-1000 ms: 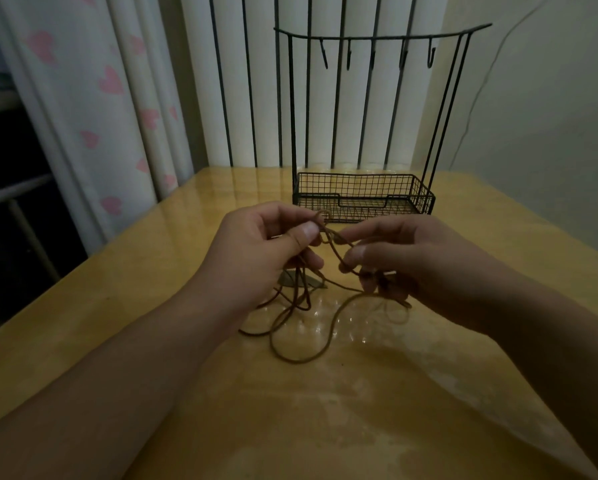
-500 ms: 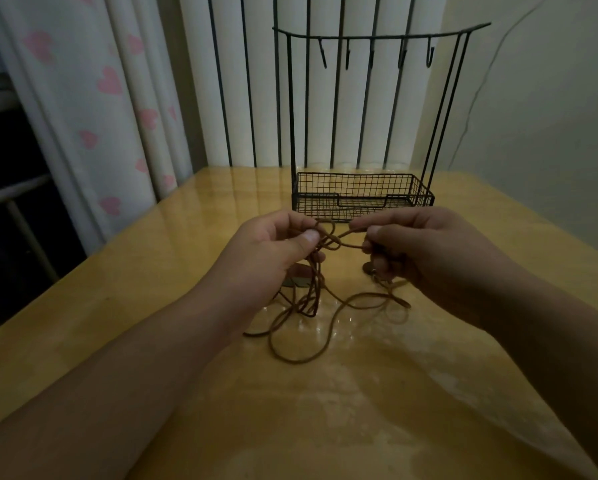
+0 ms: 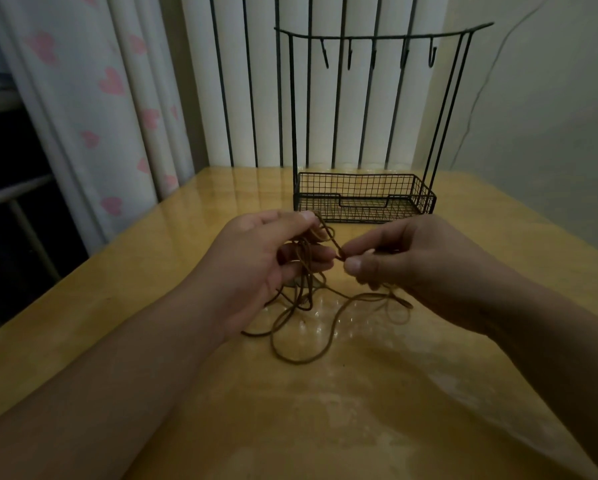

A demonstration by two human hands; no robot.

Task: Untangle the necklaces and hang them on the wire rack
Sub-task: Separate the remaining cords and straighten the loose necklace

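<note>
A tangle of brown cord necklaces [image 3: 302, 308] hangs between my hands, its lower loops trailing on the wooden table [image 3: 325, 410]. My left hand [image 3: 256, 258] grips a bunch of cords at the top of the tangle. My right hand [image 3: 404, 254] pinches a single loop between thumb and forefinger, just right of the left fingertips. A small pendant lies partly hidden under the cords near my left hand. Behind my hands stands the black wire rack [image 3: 363, 199], a mesh basket with a top bar of several bare hooks [image 3: 377, 57].
A curtain with pink hearts [image 3: 93, 109] hangs at the left beside the table's left edge. White vertical slats and dark bars back the rack. A plain wall rises on the right. Bare tabletop stretches in front of the cords.
Both hands have lifted the tangle slightly and drawn a little apart. My right hand has shifted its pinch to a loop pulled out to the right of the knot.
</note>
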